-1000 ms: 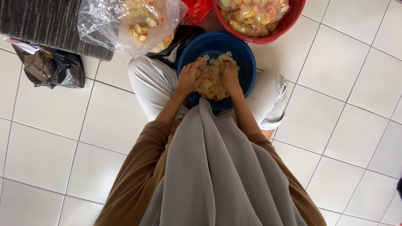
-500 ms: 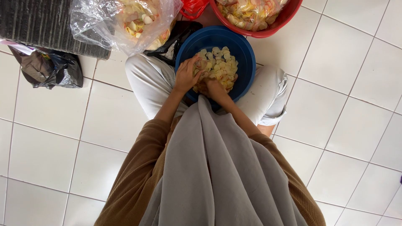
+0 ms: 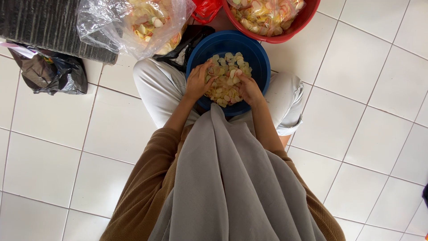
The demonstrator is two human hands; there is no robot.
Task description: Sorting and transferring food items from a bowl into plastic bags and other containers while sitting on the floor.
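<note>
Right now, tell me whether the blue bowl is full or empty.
Partly full: the blue bowl holds a heap of pale chips, with bare blue wall above, and both hands rest in them.

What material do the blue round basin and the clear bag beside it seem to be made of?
The blue round basin looks like moulded plastic: even colour, smooth, slightly glossy wall. The clear bag seems to be thin plastic film: it is see-through, crinkled and shiny.

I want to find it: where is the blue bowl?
In the head view, the blue bowl sits top centre on the person's lap, just below the red bowl, with both hands in it.
</note>
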